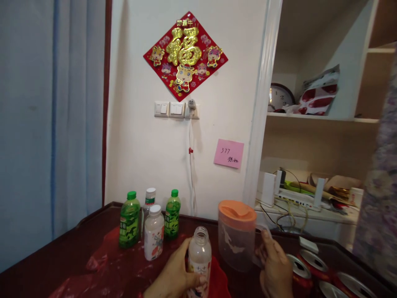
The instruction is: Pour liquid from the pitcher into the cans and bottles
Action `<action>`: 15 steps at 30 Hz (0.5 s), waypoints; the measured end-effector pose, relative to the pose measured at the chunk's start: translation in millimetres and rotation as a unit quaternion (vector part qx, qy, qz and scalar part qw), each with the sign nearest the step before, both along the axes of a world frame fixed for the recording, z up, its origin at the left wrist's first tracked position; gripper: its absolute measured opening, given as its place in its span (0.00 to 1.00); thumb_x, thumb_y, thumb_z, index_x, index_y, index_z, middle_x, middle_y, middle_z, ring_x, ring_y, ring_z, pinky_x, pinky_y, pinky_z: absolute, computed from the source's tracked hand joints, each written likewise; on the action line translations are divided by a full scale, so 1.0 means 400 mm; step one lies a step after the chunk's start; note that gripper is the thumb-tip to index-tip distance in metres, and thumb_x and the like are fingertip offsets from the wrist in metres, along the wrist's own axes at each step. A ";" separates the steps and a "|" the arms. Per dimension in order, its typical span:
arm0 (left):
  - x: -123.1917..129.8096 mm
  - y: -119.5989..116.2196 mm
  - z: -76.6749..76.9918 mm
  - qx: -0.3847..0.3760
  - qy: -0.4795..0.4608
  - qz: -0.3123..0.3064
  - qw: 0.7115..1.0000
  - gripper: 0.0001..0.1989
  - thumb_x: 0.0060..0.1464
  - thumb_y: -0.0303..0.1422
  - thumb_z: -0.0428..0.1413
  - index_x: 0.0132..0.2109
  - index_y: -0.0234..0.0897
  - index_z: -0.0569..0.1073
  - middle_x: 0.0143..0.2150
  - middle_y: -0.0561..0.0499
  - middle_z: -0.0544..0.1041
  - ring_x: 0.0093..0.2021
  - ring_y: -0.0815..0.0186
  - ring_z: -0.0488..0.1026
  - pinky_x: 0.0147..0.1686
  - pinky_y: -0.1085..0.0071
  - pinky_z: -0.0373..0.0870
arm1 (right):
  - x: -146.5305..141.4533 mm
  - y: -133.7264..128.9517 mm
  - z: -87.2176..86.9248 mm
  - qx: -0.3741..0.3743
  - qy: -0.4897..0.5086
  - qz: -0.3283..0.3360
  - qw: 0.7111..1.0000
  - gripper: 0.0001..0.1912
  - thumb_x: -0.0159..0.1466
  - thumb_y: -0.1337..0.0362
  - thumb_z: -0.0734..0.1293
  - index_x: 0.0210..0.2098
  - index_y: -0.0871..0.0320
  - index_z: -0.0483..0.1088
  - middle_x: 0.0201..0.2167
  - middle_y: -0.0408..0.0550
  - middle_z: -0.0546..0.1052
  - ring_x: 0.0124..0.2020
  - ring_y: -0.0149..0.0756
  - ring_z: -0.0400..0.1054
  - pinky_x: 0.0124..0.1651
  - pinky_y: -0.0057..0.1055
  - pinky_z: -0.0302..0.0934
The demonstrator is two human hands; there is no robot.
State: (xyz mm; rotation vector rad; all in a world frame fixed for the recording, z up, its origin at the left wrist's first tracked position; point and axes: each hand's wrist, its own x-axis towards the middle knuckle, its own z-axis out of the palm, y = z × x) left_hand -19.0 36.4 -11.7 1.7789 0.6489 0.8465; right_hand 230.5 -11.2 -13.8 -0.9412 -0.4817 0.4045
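My left hand (181,273) is closed around a clear bottle (201,252) that has a printed label and no cap on its mouth. The fingers of my right hand (274,265) wrap round the pale handle of a translucent plastic pitcher (235,236). An orange lid (237,213) covers the pitcher, which stands upright just right of the bottle. Something red (219,281) shows beneath and beside the bottle, partly hidden by it. Left of my left hand stands a white-capped clear bottle (154,234) with a flowered label.
Two green bottles (129,221) and another white-capped bottle (150,196) stand further back. A crumpled red plastic bag (102,260) lies on the dark table at left. Several opened cans (313,265) crowd the right, near a small white object (308,244). Behind are a wall and shelves with a router (297,198).
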 end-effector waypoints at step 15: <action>-0.009 -0.025 0.028 -0.030 0.043 0.041 0.998 0.29 0.35 0.23 0.63 0.50 0.36 0.70 0.44 0.52 0.76 0.45 0.59 0.70 0.47 0.67 0.67 | 0.054 -0.083 0.171 -0.041 -0.027 0.066 0.997 0.35 0.38 0.41 0.84 0.22 0.58 0.64 0.18 0.36 0.59 0.20 0.26 0.52 0.19 0.20 0.54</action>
